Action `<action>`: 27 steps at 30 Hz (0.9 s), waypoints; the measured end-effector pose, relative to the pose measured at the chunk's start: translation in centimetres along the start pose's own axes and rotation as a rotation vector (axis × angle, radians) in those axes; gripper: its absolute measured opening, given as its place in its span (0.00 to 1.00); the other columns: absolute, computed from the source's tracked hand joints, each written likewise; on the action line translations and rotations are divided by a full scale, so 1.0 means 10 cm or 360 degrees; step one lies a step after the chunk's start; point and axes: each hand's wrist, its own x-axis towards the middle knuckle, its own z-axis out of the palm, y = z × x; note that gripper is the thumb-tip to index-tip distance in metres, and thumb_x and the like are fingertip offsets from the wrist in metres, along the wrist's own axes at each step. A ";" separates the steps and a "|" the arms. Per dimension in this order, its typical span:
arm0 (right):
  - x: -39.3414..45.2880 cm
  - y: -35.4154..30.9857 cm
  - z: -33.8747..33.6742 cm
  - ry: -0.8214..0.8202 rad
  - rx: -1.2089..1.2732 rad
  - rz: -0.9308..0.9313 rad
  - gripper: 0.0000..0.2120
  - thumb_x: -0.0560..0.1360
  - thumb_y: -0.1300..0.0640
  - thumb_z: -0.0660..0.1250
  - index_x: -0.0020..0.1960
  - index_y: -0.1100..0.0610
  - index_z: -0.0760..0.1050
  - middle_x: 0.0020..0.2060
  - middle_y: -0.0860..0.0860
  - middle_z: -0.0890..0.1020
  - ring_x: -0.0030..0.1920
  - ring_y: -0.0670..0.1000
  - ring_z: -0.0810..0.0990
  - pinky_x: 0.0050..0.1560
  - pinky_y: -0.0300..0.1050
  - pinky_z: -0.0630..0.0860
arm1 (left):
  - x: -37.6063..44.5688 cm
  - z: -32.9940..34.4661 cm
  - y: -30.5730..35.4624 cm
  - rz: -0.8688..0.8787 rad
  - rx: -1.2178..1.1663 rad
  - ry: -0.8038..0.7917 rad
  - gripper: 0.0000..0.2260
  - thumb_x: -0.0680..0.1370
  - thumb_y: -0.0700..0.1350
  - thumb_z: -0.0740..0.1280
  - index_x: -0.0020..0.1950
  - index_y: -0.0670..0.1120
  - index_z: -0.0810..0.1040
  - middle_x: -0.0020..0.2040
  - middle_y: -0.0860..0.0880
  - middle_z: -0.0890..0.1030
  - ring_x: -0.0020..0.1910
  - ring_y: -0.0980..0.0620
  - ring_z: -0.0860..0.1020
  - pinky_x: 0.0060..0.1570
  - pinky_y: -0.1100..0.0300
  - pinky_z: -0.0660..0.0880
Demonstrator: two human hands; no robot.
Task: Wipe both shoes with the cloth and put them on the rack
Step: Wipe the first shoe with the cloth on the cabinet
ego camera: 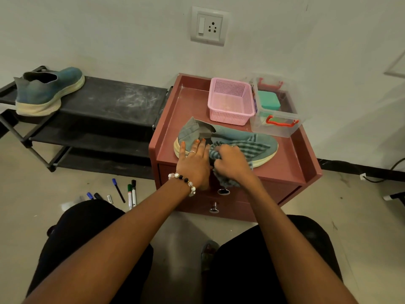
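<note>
On the maroon counter [291, 163] a teal shoe [228, 133] with a cream sole lies sideways. Her left hand [194, 163] presses it, fingers spread; her right hand [232, 164] is bunched around a striped cloth [247, 148] against its side. Behind stand an empty pink basket [230, 102] and a clear box [276, 115] holding a green container. Its mate [47, 91] sits on the rack [114, 99].

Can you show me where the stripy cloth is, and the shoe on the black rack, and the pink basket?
Stripy cloth [247, 147]: head view, on the striped part draped over the shoe.
Shoe on the rack [47, 91]: head view, on its blue side.
Pink basket [228, 116]: head view, on its front wall.
</note>
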 end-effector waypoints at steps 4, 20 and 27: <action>-0.05 0.28 -0.24 -0.0167 0.0050 0.0163 0.14 0.72 0.67 0.58 0.53 0.62 0.79 0.50 0.60 0.82 0.50 0.59 0.79 0.52 0.49 0.75 | -0.01 0.03 0.01 -0.0017 0.0014 0.0039 0.45 0.73 0.50 0.69 0.78 0.42 0.40 0.79 0.45 0.42 0.77 0.47 0.40 0.73 0.40 0.38; -0.01 0.31 -0.30 -0.0263 0.0045 0.0191 0.14 0.74 0.67 0.56 0.54 0.63 0.78 0.53 0.56 0.80 0.50 0.58 0.77 0.52 0.46 0.73 | 0.00 0.06 0.01 -0.0021 -0.0012 0.0065 0.49 0.71 0.54 0.72 0.78 0.42 0.41 0.79 0.44 0.42 0.77 0.47 0.41 0.72 0.41 0.37; -0.01 0.18 -0.19 -0.0024 -0.0502 0.0296 0.05 0.75 0.60 0.60 0.46 0.61 0.73 0.50 0.62 0.80 0.55 0.62 0.77 0.64 0.57 0.68 | 0.00 0.07 0.02 -0.0014 -0.0031 0.0087 0.49 0.71 0.54 0.72 0.78 0.42 0.42 0.79 0.44 0.43 0.77 0.47 0.41 0.72 0.42 0.38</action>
